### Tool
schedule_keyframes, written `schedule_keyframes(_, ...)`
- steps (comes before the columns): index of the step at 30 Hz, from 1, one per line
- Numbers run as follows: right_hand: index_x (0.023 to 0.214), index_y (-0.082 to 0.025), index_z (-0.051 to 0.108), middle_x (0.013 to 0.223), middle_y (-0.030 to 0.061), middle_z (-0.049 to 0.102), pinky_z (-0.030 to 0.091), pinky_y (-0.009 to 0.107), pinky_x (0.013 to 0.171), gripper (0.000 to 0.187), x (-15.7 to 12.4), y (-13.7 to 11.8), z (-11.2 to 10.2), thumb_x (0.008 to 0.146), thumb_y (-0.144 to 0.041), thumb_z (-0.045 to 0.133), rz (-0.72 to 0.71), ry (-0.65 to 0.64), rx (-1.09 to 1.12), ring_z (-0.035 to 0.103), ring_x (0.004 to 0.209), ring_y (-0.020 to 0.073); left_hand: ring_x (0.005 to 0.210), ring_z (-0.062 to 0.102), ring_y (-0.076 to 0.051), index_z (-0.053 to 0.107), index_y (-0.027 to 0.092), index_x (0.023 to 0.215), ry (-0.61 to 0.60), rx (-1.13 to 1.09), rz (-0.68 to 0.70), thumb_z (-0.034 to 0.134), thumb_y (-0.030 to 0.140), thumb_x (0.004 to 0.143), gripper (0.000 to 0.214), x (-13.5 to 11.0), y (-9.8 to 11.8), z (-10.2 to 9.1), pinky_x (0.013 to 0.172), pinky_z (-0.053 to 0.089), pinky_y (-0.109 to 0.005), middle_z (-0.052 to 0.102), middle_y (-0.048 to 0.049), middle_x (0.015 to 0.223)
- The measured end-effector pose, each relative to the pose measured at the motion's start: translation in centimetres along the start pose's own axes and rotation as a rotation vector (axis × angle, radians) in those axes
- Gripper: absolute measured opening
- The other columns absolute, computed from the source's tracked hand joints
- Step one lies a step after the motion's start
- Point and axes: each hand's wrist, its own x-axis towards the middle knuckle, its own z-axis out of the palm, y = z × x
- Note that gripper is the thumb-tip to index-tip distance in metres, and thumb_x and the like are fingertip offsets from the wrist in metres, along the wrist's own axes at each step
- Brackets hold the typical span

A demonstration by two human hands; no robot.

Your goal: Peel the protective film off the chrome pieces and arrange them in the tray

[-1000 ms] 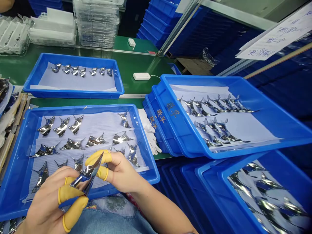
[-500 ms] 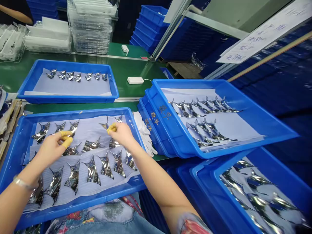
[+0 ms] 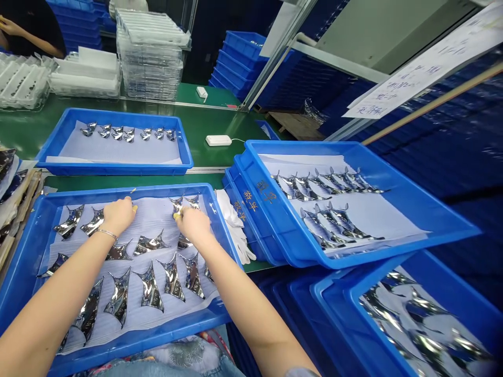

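A blue tray [image 3: 129, 189] in front of me holds several shiny chrome wing-shaped parts on white foam. My left hand [image 3: 117, 215] reaches to the tray's back row, its fingers curled down over a spot beside two chrome parts [image 3: 82, 222]; what lies under them is hidden. My right hand [image 3: 193, 224], with yellow finger cots, pinches a chrome part [image 3: 176, 203] at the back right of the tray, next to another such part [image 3: 193, 201].
A second blue tray [image 3: 113, 168] with a row of small parts sits farther back on the green belt. Tilted blue trays [image 3: 353, 252] with more parts stand at the right. White gloves [image 3: 236, 225] lie between. Another person [image 3: 23, 31] works far left.
A second ago both hands held one chrome part near my lap. They then reached forward into the tray, and the right hand carried the part to the back right row.
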Motion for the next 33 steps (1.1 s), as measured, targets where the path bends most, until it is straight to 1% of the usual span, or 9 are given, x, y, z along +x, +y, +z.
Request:
schedule_keyframes(3, 0.116, -0.014, 0.070, 0.106, 0.0166, 0.076, 0.051, 0.040, 0.086, 0.030, -1.8, 1.2, 0.4, 0.096, -0.031, 0.054, -0.013, 0.001, 0.042, 0.070, 0.104, 0.0319, 0.107, 0.066, -0.026, 0.064, 0.016, 0.120, 0.044, -0.040, -0.025, 0.062, 0.038, 0.096, 0.033, 0.2, 0.0, 0.0, 0.093, 0.054, -0.050, 0.068, -0.0104, 0.121)
schedule_keyframes(7, 0.117, -0.015, 0.070, 0.103, 0.0142, 0.077, 0.051, 0.039, 0.086, 0.029, -3.7, 2.6, 1.0, 0.093, -0.027, 0.058, -0.051, 0.009, 0.161, 0.072, 0.101, 0.0314, 0.106, 0.066, -0.026, 0.066, 0.016, 0.114, 0.125, -0.184, -0.019, 0.063, 0.038, 0.095, 0.030, -1.0, -0.7, -1.5, 0.094, 0.052, -0.051, 0.069, -0.0092, 0.116)
schedule_keyframes(11, 0.112, -0.014, 0.073, 0.096, 0.0122, 0.078, 0.053, 0.038, 0.086, 0.026, -5.2, 3.0, 1.3, 0.091, -0.023, 0.061, -0.147, 0.023, 0.350, 0.073, 0.093, 0.0278, 0.099, 0.069, -0.024, 0.071, 0.016, 0.106, 0.237, -0.479, 0.042, 0.065, 0.038, 0.091, 0.027, -4.3, -2.2, -3.9, 0.094, 0.052, -0.048, 0.074, -0.0076, 0.104)
schedule_keyframes(14, 0.111, -0.014, 0.072, 0.102, 0.0102, 0.078, 0.055, 0.033, 0.086, 0.024, -6.4, 2.1, 1.2, 0.090, -0.019, 0.061, -0.260, 0.025, 0.529, 0.073, 0.092, 0.0210, 0.086, 0.070, -0.024, 0.077, 0.017, 0.095, 0.273, -0.784, 0.126, 0.073, 0.053, 0.077, 0.040, -8.0, -3.1, -5.3, 0.085, 0.056, -0.039, 0.078, -0.0072, 0.094)
schedule_keyframes(18, 0.108, -0.017, 0.074, 0.104, 0.0075, 0.078, 0.057, 0.031, 0.085, 0.023, -8.6, 0.5, 0.7, 0.087, -0.022, 0.067, -0.493, -0.067, 0.773, 0.072, 0.092, 0.0174, 0.057, 0.066, -0.019, 0.080, 0.021, 0.073, 0.176, -1.146, 0.204, 0.081, 0.071, 0.052, 0.055, -12.8, -3.3, -6.4, 0.057, 0.058, -0.030, 0.076, -0.0048, 0.068)
schedule_keyframes(22, 0.092, -0.018, 0.076, 0.091, 0.0066, 0.078, 0.056, 0.033, 0.081, 0.014, -11.1, -0.5, -0.1, 0.087, -0.030, 0.070, -0.836, -0.149, 1.038, 0.071, 0.086, 0.0182, 0.047, 0.059, -0.013, 0.078, 0.023, 0.062, 0.079, -1.388, 0.249, 0.086, 0.067, 0.051, 0.046, -15.6, -2.9, -7.2, 0.046, 0.052, -0.022, 0.071, -0.0014, 0.057)
schedule_keyframes(26, 0.090, -0.018, 0.075, 0.084, 0.0059, 0.077, 0.053, 0.031, 0.077, 0.012, -13.0, -0.7, -1.1, 0.090, -0.028, 0.068, -0.902, -0.047, 0.969, 0.068, 0.078, 0.0161, 0.045, 0.057, -0.010, 0.080, 0.022, 0.062, -0.057, -1.477, 0.305, 0.090, 0.057, 0.056, 0.037, -16.7, -2.5, -7.7, 0.043, 0.049, -0.017, 0.069, -0.0026, 0.053)
schedule_keyframes(30, 0.087, -0.018, 0.073, 0.077, 0.0046, 0.073, 0.051, 0.025, 0.066, 0.022, -14.4, -1.0, -1.7, 0.091, -0.039, 0.067, -0.968, -0.113, 1.032, 0.064, 0.068, 0.0134, 0.048, 0.059, -0.009, 0.082, 0.022, 0.066, -0.159, -1.512, 0.336, 0.090, 0.050, 0.062, 0.030, -17.4, -2.0, -7.6, 0.047, 0.051, -0.014, 0.071, -0.0024, 0.056)
schedule_keyframes(33, 0.082, -0.017, 0.068, 0.069, 0.0017, 0.068, 0.049, 0.022, 0.059, 0.023, -15.2, -1.4, -1.6, 0.091, -0.038, 0.067, -0.979, -0.085, 1.094, 0.058, 0.060, 0.0112, 0.049, 0.059, -0.007, 0.082, 0.022, 0.067, -0.193, -1.545, 0.340, 0.089, 0.049, 0.065, 0.028, -17.8, -1.6, -7.2, 0.049, 0.050, -0.012, 0.072, -0.0007, 0.058)
